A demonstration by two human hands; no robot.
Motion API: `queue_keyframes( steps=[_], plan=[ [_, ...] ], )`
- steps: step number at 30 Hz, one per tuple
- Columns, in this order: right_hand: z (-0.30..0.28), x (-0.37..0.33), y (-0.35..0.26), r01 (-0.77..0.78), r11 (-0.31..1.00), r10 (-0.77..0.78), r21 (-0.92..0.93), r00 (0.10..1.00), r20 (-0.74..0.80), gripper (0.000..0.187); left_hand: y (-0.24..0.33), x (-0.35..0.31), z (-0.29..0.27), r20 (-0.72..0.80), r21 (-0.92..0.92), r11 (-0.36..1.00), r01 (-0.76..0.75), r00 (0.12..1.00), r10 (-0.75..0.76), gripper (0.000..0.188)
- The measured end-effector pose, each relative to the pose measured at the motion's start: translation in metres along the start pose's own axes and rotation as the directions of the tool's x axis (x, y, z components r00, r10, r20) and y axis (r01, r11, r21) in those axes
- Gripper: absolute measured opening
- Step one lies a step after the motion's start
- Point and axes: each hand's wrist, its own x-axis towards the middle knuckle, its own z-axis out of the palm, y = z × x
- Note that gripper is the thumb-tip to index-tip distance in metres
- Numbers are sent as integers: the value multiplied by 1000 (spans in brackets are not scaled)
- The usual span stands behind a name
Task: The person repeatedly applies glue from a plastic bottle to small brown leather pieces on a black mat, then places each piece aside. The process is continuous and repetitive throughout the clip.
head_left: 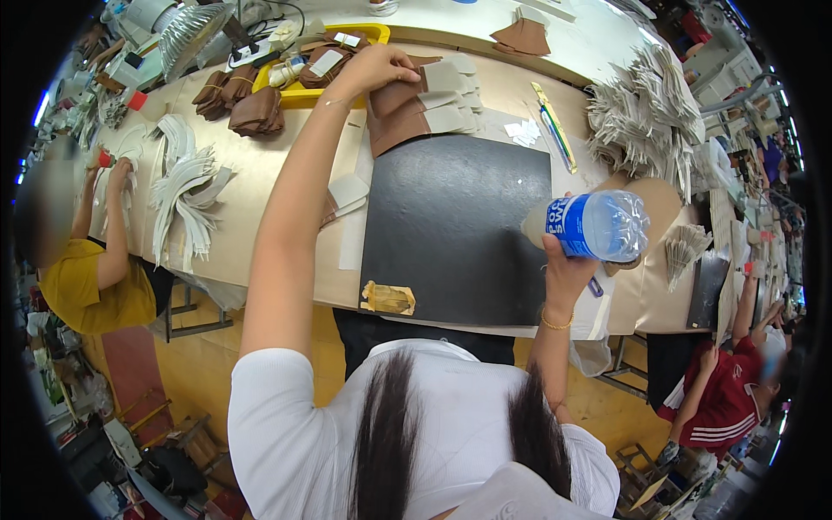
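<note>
A: What is the setting?

B: A long tan worktable [269, 173] runs across the upper half of the frame, with a black mat [455, 225] at its centre. At far left a person in a yellow shirt [82, 286] works beside fanned white paper strips [186, 195].

A: And the left hand?

B: The left hand [377, 68] reaches to the top centre, fingers curled down onto a stack of brown and white cut pieces [420, 104], just right of a yellow tray [299, 91].

A: The right hand?

B: Right of the mat, the right hand [565, 264] grips a clear plastic water bottle [602, 225] with a blue label, held tilted on its side above the table edge. At far right, a person in a red top [724, 390] sits.
</note>
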Motion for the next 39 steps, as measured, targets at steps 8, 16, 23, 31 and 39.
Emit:
queue_keyframes(
  steps=[8,16,23,31,39],
  plan=[
    [2,-1,-4,-3,993,-2,121,999,45,86,-41,-70,-16,-230,318,947,-40,966,117,44],
    [14,-5,-5,-40,980,11,197,989,147,80,-37,-239,34,-221,186,945,269,949,-226,34],
    [19,-13,-14,14,984,-49,176,979,198,80,-8,-256,55,-361,391,902,185,932,-35,19],
    [1,-13,-10,19,989,-42,148,987,157,80,30,-246,24,-233,-397,886,239,907,-350,24],
    [8,-12,-25,32,973,-63,230,990,129,84,82,-189,120,354,-319,858,402,890,-285,35]
  ],
)
